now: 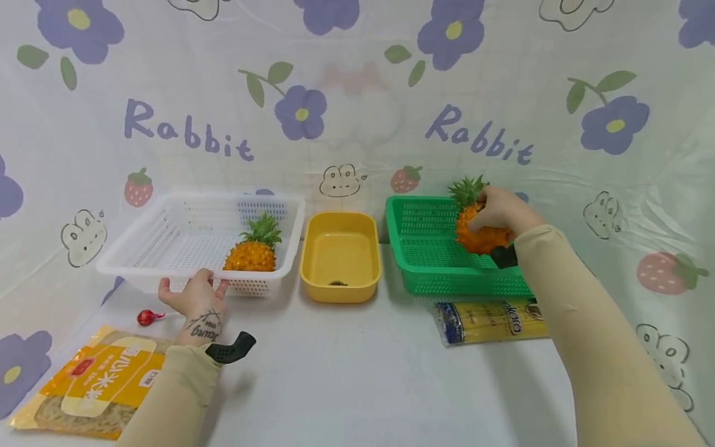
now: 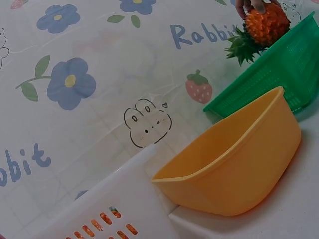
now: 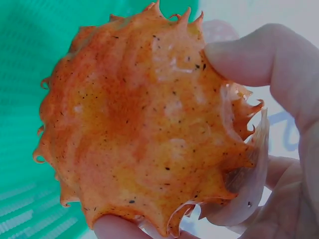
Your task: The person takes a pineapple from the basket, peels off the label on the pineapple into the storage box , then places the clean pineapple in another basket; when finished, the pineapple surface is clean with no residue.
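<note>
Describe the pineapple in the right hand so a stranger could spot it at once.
Find the green basket, right of the yellow tub. There, the right hand grips a spiky orange pineapple with a green crown. Unlike the yellower pineapple lying in the white basket, this one is held.

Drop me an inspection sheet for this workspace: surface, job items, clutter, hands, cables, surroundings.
Surface: white tabletop, shadowed in places.
Job items: orange pineapple held over the green basket; second pineapple inside the white basket.
Clutter: yellow bin between the baskets; noodle packet and red lollipop front left; pasta bag before the green basket.
Hands: right hand grips the orange pineapple; left hand touches the white basket's front, grip unclear.
Cables: nothing seen.
Surroundings: pale backdrop sheet printed with flowers, strawberries, rabbit faces and "Rabbit".
</note>
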Available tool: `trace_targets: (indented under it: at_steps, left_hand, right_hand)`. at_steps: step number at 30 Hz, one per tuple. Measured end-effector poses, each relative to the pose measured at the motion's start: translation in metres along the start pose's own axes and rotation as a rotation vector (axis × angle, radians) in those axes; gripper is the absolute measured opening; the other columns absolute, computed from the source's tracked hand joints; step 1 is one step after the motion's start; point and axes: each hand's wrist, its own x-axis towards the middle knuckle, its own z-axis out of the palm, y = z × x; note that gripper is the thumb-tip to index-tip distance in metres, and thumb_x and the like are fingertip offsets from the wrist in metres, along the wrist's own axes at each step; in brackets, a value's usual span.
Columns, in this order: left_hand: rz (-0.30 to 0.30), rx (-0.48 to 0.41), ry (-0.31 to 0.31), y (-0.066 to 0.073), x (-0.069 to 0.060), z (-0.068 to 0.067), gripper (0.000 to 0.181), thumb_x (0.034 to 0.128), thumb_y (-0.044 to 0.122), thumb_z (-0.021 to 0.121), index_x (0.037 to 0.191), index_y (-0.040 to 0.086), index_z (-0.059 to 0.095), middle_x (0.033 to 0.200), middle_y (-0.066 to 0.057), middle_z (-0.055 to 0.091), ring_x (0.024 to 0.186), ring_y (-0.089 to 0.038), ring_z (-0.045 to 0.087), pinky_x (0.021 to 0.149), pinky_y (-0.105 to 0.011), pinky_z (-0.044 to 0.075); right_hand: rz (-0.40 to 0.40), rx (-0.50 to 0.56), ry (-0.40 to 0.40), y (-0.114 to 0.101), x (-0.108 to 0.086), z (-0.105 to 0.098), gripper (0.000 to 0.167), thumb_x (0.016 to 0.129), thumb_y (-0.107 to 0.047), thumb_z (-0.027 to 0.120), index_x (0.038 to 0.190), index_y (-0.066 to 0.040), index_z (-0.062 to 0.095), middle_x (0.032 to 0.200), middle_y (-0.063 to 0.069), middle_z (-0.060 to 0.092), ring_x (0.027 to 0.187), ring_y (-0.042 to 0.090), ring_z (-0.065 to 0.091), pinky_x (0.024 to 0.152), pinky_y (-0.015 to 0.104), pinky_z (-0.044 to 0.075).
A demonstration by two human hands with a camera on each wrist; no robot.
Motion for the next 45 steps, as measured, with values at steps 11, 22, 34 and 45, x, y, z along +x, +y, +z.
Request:
trace_targets:
  at_steps: [11,22,34,45]
  left_hand:
    - [-0.007,0.001,-0.003,0.000,0.001,0.000,0.085,0.0813,-0.005,0.061,0.135,0.045,0.016,0.131,0.001,0.032,0.105,-0.017,0.044,0.087,-0.040,0.050]
    - [0.003,-0.011,-0.009,-0.001,0.002,0.000,0.087,0.0795,-0.006,0.062,0.135,0.044,0.016,0.132,0.003,0.032,0.110,-0.018,0.043,0.087,-0.041,0.050]
    - [0.005,-0.019,-0.018,-0.002,0.003,-0.001,0.089,0.0785,-0.007,0.062,0.135,0.044,0.016,0.133,0.004,0.034,0.112,-0.018,0.044,0.083,-0.040,0.052]
    - [0.006,-0.045,-0.041,0.000,0.002,0.001,0.090,0.0789,-0.009,0.061,0.134,0.044,0.015,0.133,0.003,0.036,0.117,-0.019,0.046,0.088,-0.044,0.049]
  right_hand:
    - [-0.141,-0.029,0.014,-0.055,-0.015,0.008,0.069,0.078,-0.021,0.066,0.137,-0.009,0.032,0.122,0.020,0.045,0.080,0.031,0.055,0.051,0.038,0.052]
    - [-0.356,-0.063,-0.041,-0.106,-0.039,0.047,0.064,0.073,-0.017,0.074,0.129,-0.012,0.042,0.131,0.017,0.036,0.113,0.031,0.042,0.081,0.042,0.047]
    - [-0.556,-0.174,-0.148,-0.127,-0.086,0.094,0.068,0.065,-0.014,0.076,0.126,-0.017,0.047,0.122,0.005,0.041,0.101,0.019,0.046,0.082,0.033,0.046]
    - [-0.777,-0.330,-0.291,-0.117,-0.111,0.128,0.072,0.063,-0.019,0.081,0.126,-0.023,0.047,0.113,-0.007,0.042,0.095,0.010,0.045,0.073,0.022,0.046]
